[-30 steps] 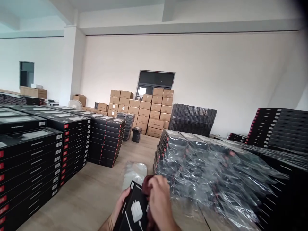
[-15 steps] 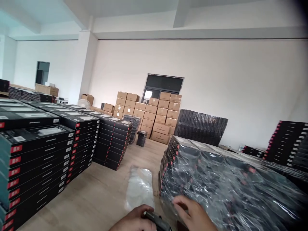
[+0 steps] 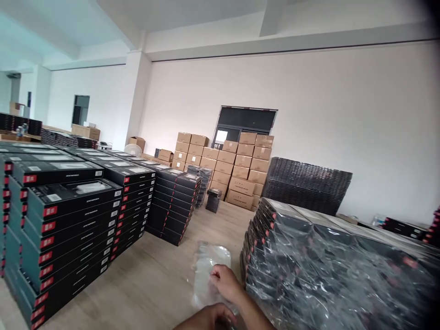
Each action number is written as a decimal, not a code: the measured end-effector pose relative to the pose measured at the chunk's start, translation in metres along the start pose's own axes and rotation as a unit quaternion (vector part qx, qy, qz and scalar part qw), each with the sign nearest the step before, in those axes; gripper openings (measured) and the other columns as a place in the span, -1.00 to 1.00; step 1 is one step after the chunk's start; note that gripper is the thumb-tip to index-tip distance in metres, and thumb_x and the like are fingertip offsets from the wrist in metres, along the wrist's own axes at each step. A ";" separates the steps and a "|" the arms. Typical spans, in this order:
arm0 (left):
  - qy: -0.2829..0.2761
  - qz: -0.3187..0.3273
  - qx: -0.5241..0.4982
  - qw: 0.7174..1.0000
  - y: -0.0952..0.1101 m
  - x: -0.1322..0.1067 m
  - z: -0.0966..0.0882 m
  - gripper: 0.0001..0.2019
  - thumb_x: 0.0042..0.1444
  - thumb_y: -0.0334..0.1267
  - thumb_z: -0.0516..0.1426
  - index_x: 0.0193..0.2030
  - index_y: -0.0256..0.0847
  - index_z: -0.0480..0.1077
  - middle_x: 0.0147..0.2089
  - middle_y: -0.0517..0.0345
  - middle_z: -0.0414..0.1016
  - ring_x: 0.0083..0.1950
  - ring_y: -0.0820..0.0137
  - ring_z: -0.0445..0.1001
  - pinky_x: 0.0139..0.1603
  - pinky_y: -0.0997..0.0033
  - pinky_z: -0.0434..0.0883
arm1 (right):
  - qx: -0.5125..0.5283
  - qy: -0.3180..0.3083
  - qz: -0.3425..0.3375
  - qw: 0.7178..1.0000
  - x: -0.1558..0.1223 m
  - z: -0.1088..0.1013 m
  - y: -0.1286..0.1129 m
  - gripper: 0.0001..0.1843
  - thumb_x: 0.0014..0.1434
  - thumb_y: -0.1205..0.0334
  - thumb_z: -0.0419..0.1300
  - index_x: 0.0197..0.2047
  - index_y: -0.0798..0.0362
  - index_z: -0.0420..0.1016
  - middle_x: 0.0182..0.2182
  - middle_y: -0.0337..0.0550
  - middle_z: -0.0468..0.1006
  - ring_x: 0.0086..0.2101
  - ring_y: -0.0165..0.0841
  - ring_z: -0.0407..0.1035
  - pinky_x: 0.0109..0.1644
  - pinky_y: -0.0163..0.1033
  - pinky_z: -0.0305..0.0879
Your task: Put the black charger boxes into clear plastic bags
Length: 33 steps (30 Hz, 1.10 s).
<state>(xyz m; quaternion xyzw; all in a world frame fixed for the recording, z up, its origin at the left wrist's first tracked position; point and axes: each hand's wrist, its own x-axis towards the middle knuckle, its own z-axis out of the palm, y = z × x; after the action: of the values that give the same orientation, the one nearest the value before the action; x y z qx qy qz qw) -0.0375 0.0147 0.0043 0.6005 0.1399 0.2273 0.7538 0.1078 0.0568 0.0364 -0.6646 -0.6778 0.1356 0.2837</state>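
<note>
My right hand (image 3: 225, 282) reaches over a stack of clear plastic bags (image 3: 202, 293) lying on the pale wooden surface. Its fingertips are pinched together just above or on the bags; whether film is between them I cannot make out. At the bottom edge my left hand (image 3: 218, 315) is partly cut off, its fingers curled downward. What it holds, if anything, is hidden below the frame. To the right of both hands stand stacked black boxes in clear plastic bags (image 3: 309, 266).
On the left rise tall stacks of black boxes with red labels (image 3: 79, 224). Farther back are a small black stack (image 3: 213, 200), piled brown cartons (image 3: 225, 167) and dark nested trays (image 3: 305, 185). A white fan (image 3: 132, 150) stands near the pillar.
My right hand has moved left and forward over the plastic bags. The small black object that my left hand held is no longer visible. The view has turned slightly left.
</note>
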 end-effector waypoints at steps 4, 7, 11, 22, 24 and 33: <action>0.012 0.012 -0.007 1.000 0.009 -0.007 0.006 -0.64 -0.39 -0.45 0.28 -0.32 -0.19 0.54 -0.46 0.31 0.38 -0.42 0.51 0.24 -0.32 0.49 0.13 | 0.030 0.028 -0.011 0.999 -0.015 -0.030 0.001 -0.82 0.04 0.25 0.04 -0.55 0.04 0.36 -0.64 -0.33 0.33 -0.52 -0.39 0.23 -0.43 -0.32 0.07; 0.095 0.011 0.037 0.995 0.010 -0.009 0.004 -0.88 -0.32 -0.35 0.26 -0.52 -0.26 0.52 -0.53 0.27 0.36 -0.47 0.49 0.22 -0.40 0.46 0.09 | 0.052 0.042 -0.021 0.998 -0.040 -0.054 -0.001 -0.75 0.12 0.12 0.00 -0.50 0.02 0.33 -0.58 -0.33 0.32 -0.47 -0.38 0.23 -0.38 -0.32 0.12; 0.179 0.004 0.037 0.983 0.021 -0.020 0.000 -0.62 -0.06 0.05 0.19 -0.53 -0.29 0.50 -0.57 0.23 0.35 -0.48 0.44 0.25 -0.39 0.43 0.13 | 0.071 0.036 -0.025 0.996 -0.077 -0.073 -0.007 -0.70 0.16 0.00 0.02 -0.47 0.01 0.33 -0.55 -0.33 0.31 -0.44 -0.37 0.23 -0.35 -0.32 0.15; 0.174 0.029 -0.036 0.984 0.028 -0.020 0.009 -0.69 -0.36 -0.10 0.38 -0.57 -0.33 0.53 -0.53 0.17 0.44 -0.46 0.43 0.28 -0.33 0.41 0.19 | 0.055 0.137 -0.022 0.989 -0.116 -0.032 0.003 -0.79 0.16 0.08 0.09 -0.34 -0.02 0.48 -0.36 -0.20 0.53 -0.31 -0.28 0.42 -0.20 -0.26 0.32; 0.187 0.029 -0.021 0.982 0.024 -0.018 0.006 -0.70 -0.37 -0.11 0.39 -0.58 -0.32 0.53 -0.53 0.17 0.44 -0.46 0.42 0.29 -0.33 0.40 0.20 | 0.055 0.212 -0.024 0.975 -0.122 -0.027 0.004 -0.76 0.18 0.03 0.08 -0.23 -0.04 0.48 -0.28 -0.15 0.55 -0.24 -0.25 0.44 -0.13 -0.23 0.34; 0.195 0.021 0.010 0.980 0.020 -0.019 0.007 -0.73 -0.34 -0.12 0.36 -0.62 -0.29 0.47 -0.58 0.26 0.37 -0.48 0.47 0.23 -0.36 0.43 0.16 | -0.015 0.104 -0.039 0.994 -0.136 -0.020 -0.021 -0.96 0.04 0.23 0.26 -0.35 -0.06 0.51 -0.36 -0.25 0.53 -0.28 -0.28 0.41 -0.16 -0.24 0.24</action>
<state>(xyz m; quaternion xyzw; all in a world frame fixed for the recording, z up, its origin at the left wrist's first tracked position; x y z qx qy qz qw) -0.0538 0.0025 0.0247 0.5548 0.2742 0.3543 0.7010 0.0956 -0.0821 0.0364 -0.6526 -0.6720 0.0442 0.3473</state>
